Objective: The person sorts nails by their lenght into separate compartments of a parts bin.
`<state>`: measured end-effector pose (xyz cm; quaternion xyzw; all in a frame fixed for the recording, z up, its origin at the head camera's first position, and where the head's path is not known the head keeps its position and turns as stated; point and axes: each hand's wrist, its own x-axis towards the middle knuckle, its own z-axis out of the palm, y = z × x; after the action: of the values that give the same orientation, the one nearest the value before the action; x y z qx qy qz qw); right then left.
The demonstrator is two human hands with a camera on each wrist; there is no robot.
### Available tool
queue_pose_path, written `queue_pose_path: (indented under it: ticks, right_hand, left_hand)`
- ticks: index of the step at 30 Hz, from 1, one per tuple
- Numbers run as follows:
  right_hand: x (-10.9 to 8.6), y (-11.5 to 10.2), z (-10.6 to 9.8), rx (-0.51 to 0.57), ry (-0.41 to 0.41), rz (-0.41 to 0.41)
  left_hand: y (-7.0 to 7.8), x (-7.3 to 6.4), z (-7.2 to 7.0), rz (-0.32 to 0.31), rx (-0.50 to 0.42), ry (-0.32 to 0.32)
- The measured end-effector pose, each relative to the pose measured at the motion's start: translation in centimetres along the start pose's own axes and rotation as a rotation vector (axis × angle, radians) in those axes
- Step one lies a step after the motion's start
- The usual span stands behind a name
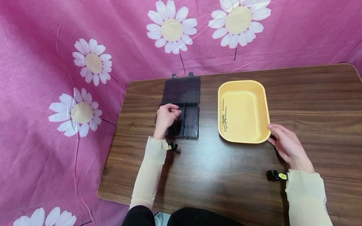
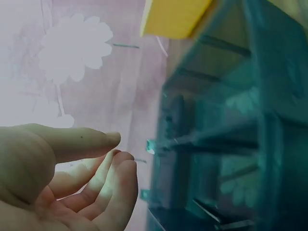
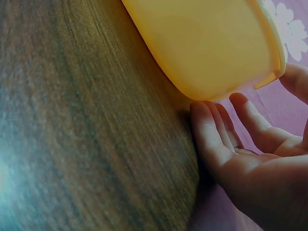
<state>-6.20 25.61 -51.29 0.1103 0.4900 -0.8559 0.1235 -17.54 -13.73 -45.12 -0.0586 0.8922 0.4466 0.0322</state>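
My left hand (image 1: 167, 117) hovers over the left compartment of a dark, see-through plastic organizer box (image 1: 191, 121). Its thumb and fingertips lie near each other, and nothing shows between them in the left wrist view. Inside that compartment are thin metal nails (image 2: 207, 211). At the right, my right hand (image 1: 289, 146) holds the near right corner of a yellow plastic tray (image 1: 253, 110), thumb at the rim and fingers against the outer wall. Several dark nails (image 1: 224, 121) lie along the tray's left side.
The box's lid (image 1: 181, 89) is open, laid back toward the table's far edge. Both containers stand on a brown wooden table (image 1: 215, 179). A pink cloth (image 1: 124, 40) with white flowers hangs behind and at the left.
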Motion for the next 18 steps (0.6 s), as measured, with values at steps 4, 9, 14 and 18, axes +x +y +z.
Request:
queue_pose_path:
  ticks: [4,9,14,18]
  right_hand:
    - [0.0,0.0,-0.1,-0.005,0.002,0.001]
    - [-0.1,-0.1,-0.1,-0.008,0.007,0.0]
    - [-0.1,-0.1,0.0,-0.021,0.019,0.006]
    - [-0.1,-0.2,0.1,-0.034,0.029,0.009]
  left_hand:
    - [1.4,-0.1,0.4,0.03,-0.089,-0.041]
    - [3.5,-0.2,1.1,0.078,-0.197,-0.117]
    - [5.9,-0.3,2.1,0.133,-0.264,-0.193]
    - [8.2,-0.6,2.9,0.165,-0.269,-0.26]
